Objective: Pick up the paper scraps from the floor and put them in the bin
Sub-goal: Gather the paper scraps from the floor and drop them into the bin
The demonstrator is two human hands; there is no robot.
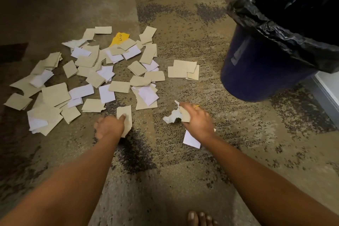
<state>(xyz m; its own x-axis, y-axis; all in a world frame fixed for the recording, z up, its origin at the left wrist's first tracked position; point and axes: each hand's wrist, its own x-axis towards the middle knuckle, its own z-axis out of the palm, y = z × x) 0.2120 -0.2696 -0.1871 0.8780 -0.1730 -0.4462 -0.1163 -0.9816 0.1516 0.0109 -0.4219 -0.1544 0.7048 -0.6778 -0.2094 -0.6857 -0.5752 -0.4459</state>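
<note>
I'm seeing toes [200,219] nearest, left hand [110,126] pinching a tan scrap [126,111], right hand [198,118] gripping crumpled scraps [173,116], scrap pile [86,71] lying just beyond both grips, bin [256,71] standing farther beyond the right one.

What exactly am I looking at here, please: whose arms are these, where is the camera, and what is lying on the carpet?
There is no machine here: one wide-angle camera sits on a person's head, looking down at their two bare arms. The left hand pinches a tan paper scrap; the right hand, wearing a ring, grips crumpled white and tan scraps. A flat white scrap lies on the carpet beneath the right wrist. Further out spreads a pile of tan and white scraps, with one yellow scrap at its far edge. On the right stands a dark blue bin lined with a black bag. The person's toes show at the bottom edge.
</note>
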